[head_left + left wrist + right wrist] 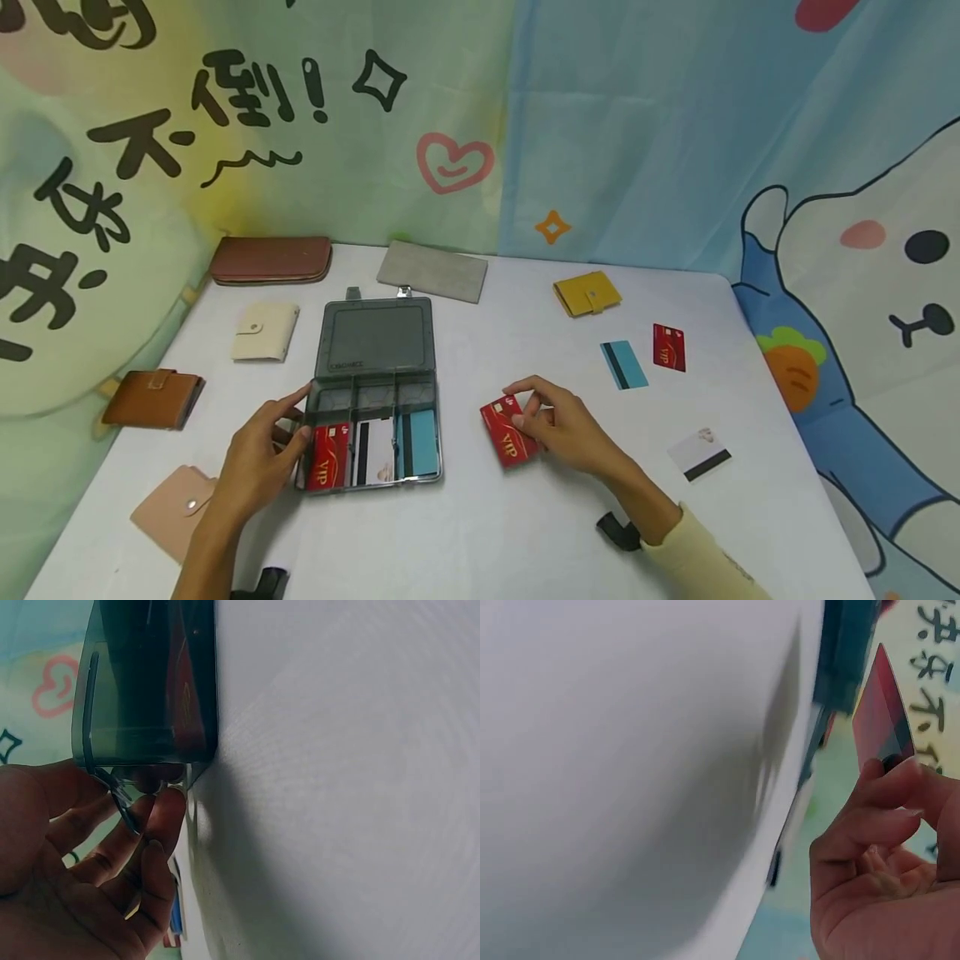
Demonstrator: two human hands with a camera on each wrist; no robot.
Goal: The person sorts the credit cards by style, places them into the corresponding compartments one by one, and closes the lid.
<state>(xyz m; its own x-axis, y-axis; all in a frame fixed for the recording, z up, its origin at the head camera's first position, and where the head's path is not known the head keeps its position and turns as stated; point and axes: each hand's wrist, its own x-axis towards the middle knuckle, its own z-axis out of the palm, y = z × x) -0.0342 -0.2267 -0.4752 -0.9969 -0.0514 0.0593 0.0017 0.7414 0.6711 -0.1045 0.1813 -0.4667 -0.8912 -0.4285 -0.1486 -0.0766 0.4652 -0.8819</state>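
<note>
A dark translucent compartment box lies on the table with its lid raised at the back. Its front compartments hold a red VIP card, a white card with a black stripe and a blue striped card. My left hand holds the box's left end, thumb and fingertips at its edge; the left wrist view shows the fingers curled against the end wall. To the right of the box, my right hand pinches another red VIP card, raised in the right wrist view.
Right of the box lie a blue card, a red card, a white card and a yellow wallet. Around its left and back are brown, cream, tan, pink and grey wallets.
</note>
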